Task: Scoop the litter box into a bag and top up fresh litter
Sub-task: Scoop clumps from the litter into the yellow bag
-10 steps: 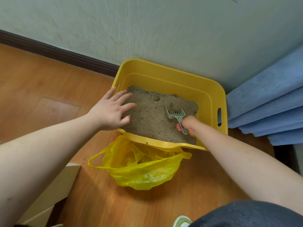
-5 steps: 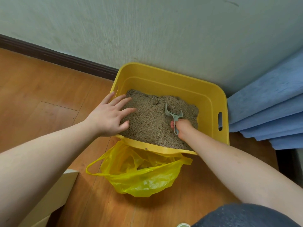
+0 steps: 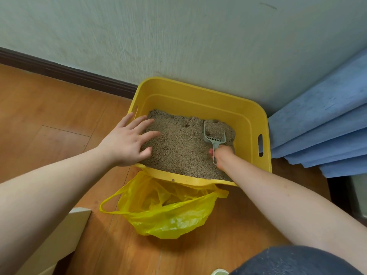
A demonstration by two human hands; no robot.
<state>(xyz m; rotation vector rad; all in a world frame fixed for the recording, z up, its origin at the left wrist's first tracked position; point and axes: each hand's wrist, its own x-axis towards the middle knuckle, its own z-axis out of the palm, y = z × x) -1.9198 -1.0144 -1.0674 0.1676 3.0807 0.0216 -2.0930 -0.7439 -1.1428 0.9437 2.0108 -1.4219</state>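
half the scoop [image 3: 214,138] handle hides inside the right hand [image 3: 222,156].

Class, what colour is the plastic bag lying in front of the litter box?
Yellow: the bag shows best in the head view.

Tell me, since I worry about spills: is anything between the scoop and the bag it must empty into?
Only the litter box's near wall stands between. The scoop, held by the right hand, sits in the litter; the yellow bag lies open on the floor just beyond that wall. The left hand rests off to the side.
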